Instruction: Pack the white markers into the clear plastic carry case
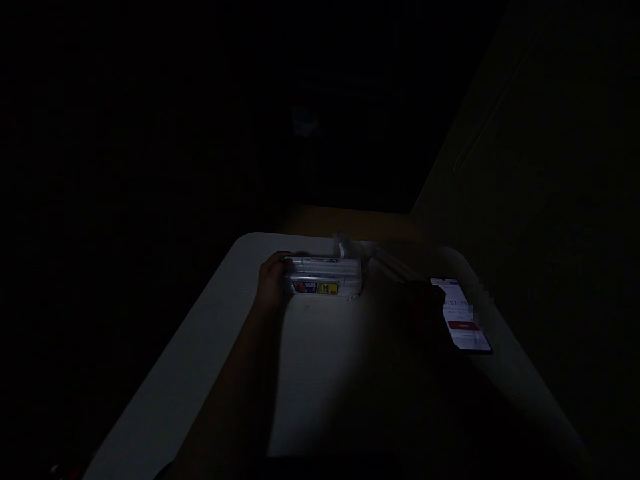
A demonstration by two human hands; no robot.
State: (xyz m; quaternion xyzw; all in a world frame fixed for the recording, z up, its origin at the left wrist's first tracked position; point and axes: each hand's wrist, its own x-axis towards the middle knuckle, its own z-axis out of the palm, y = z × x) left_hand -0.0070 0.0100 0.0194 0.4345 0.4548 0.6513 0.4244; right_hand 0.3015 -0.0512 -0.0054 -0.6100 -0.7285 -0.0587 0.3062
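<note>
In the head view my left hand (271, 280) grips the left end of a whitish, clear-looking box (323, 268), fingers wrapped round its edge. A small colourful label (315, 287), partly yellow, is on the side of the box that faces me. Crumpled clear wrap (343, 244) stands up behind it. My right hand (423, 300) is very dark, closed beside a lit phone (467, 317). A long, thin pale thing (395, 264) runs from this hand toward the box's right end; its kind is too dark to tell.
The box and phone lie on a white table (305, 360) with rounded far corners. A wall (560, 200) with a hanging cord (480, 133) rises on the right. Deep shadow covers the table's right side and the room beyond.
</note>
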